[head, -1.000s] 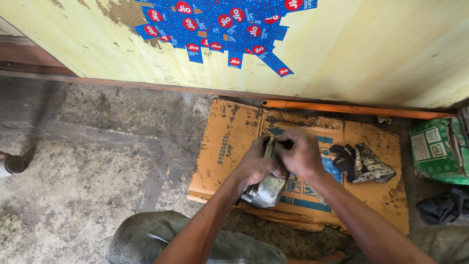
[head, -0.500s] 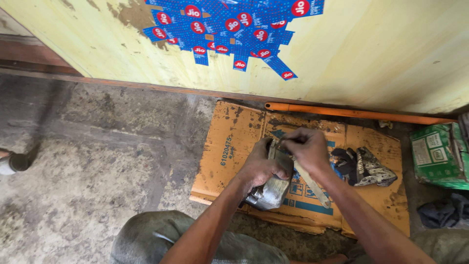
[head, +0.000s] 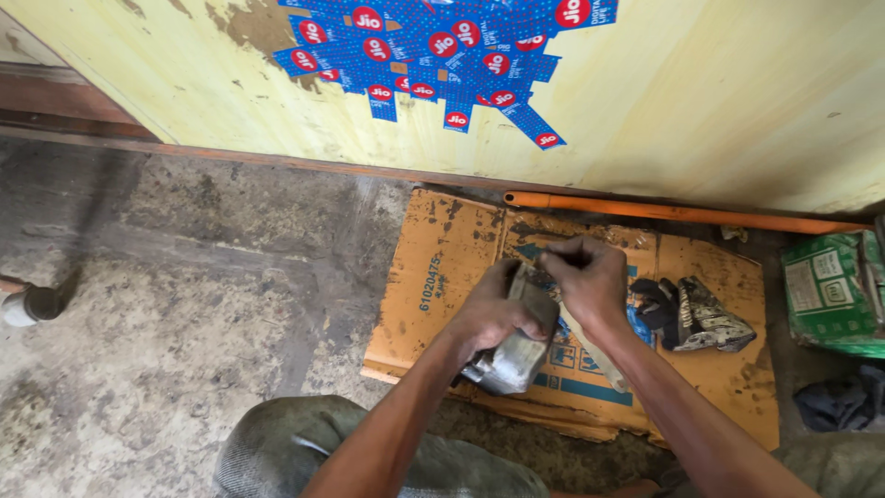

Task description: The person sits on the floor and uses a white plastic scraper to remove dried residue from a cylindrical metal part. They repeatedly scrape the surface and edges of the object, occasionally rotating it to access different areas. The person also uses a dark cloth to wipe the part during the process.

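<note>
My left hand [head: 493, 318] grips a greasy grey metal part [head: 513, 360] and holds it just above a flattened cardboard sheet [head: 442, 267] on the floor. My right hand [head: 590, 277] is closed at the part's upper end, its fingers pinched on something small and dark that I cannot make out. A pale strip, perhaps a rag or tool, hangs below my right wrist [head: 599, 355]. A dirty crumpled rag [head: 696, 314] lies on the cardboard to the right of my hands.
A long orange rod [head: 682, 214] lies along the foot of the yellow wall [head: 737, 111]. A green packet [head: 834, 290] and dark cloth [head: 843, 401] sit at the right. A pipe end [head: 23, 304] shows at the left. My knees are at the bottom edge.
The view has shifted slightly, and both hands have stayed on the metal part. My right hand's fingers have moved a little at its upper end.
</note>
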